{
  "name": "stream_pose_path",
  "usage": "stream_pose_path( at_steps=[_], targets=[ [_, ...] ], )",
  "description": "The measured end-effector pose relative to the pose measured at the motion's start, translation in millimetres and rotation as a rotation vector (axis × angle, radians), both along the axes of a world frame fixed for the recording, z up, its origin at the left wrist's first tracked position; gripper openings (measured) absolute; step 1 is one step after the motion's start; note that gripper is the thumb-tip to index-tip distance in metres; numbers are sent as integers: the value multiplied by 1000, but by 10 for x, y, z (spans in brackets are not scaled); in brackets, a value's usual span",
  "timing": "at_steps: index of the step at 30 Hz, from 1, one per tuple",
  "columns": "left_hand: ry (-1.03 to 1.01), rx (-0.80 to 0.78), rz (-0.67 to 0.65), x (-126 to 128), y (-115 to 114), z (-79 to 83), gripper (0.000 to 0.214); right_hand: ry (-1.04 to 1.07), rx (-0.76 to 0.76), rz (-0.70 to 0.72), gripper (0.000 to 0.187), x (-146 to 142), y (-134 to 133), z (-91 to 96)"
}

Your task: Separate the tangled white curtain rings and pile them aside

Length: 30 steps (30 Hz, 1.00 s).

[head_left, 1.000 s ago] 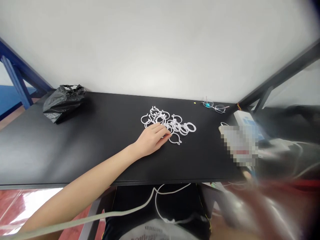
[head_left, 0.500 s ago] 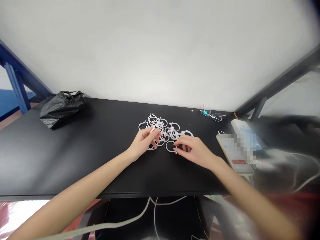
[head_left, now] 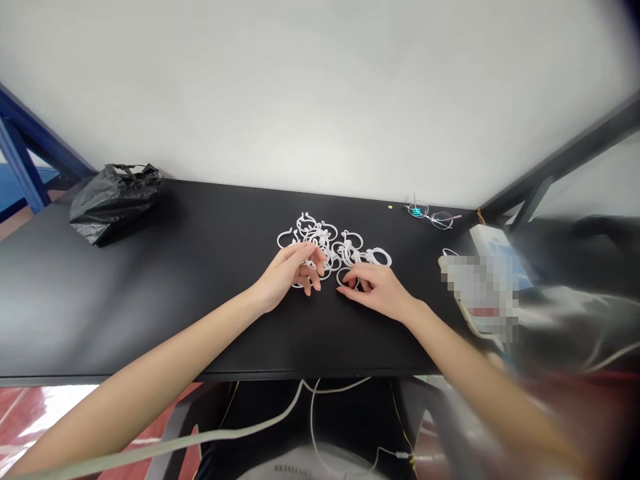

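A pile of white plastic rings (head_left: pixel 320 233), open hoops with small knobs at their ends, like shower curtain rings, lies on the black table. Over the pile's near left side is my left hand (head_left: pixel 290 270), its thumb and fingers loosely curved and apart. It hides some of the hoops, and I see nothing held in it. At the near right edge, the fingers of my right hand (head_left: pixel 373 287) curl around a single white ring (head_left: pixel 339 275), which rests on the tabletop. The hand covers the right part of that ring.
A crumpled black plastic bag (head_left: pixel 117 200) stands at the back left. Eyeglasses (head_left: pixel 430 215) lie at the back right. Nearer on the right are a blurred-out phone (head_left: pixel 470 293) and a white box (head_left: pixel 493 243). A pale cable (head_left: pixel 225 433) hangs below the table edge (head_left: pixel 260 377).
My right hand has slid left over the single ring, its fingertips now at the ring's left side. The left hand's fingers have loosened. The whole view has shifted slightly.
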<state>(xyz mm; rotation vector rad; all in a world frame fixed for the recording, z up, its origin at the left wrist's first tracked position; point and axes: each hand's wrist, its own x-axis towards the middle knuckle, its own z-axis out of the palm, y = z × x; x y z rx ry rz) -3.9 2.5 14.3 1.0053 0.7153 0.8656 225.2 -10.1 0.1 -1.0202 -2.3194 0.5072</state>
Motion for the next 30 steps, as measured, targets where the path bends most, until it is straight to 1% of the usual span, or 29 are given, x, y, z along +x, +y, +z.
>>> stream_pose_path(
  at_steps=[4, 6, 9, 10, 12, 14, 15, 18, 20, 22, 25, 28, 30],
  targets=[
    [-7, 28, -48, 9, -28, 3, 29, 210, 130, -72, 9, -43, -38, 4],
    [6, 60, -54, 25, -40, 2, 28, 308, 142, -124, 7, -76, -50, 23],
    [53, 110, -62, 43, -51, -1, 29, 382, 151, -170, 7, -132, -31, 50],
    [70, 128, -66, 46, -52, -3, 29, 396, 162, -166, 9, -155, -15, 55],
    [100, 158, -77, 45, -53, -8, 29, 430, 173, -139, 20, -208, 19, 54],
    [122, 174, -94, 39, -54, -13, 30, 465, 153, -108, 30, -265, 45, 39],
    [128, 175, -104, 37, -57, -14, 30, 470, 145, -99, 30, -291, 50, 30],
    [130, 173, -135, 29, -75, -9, 32, 429, 186, -92, 17, -348, 25, 19],
    [121, 176, -149, 27, -97, 4, 32, 409, 234, -72, 15, -363, -21, 39],
    [100, 183, -159, 27, -124, 24, 32, 442, 254, -46, 14, -368, -82, 80],
    [38, 168, -156, 32, -165, 65, 29, 498, 267, -11, 23, -366, -177, 156],
    [-26, 147, -99, 37, -188, 105, 21, 522, 320, -13, 27, -363, -260, 202],
    [-24, 148, -79, 35, -187, 126, 21, 549, 302, 8, 28, -366, -301, 201]
  ],
)
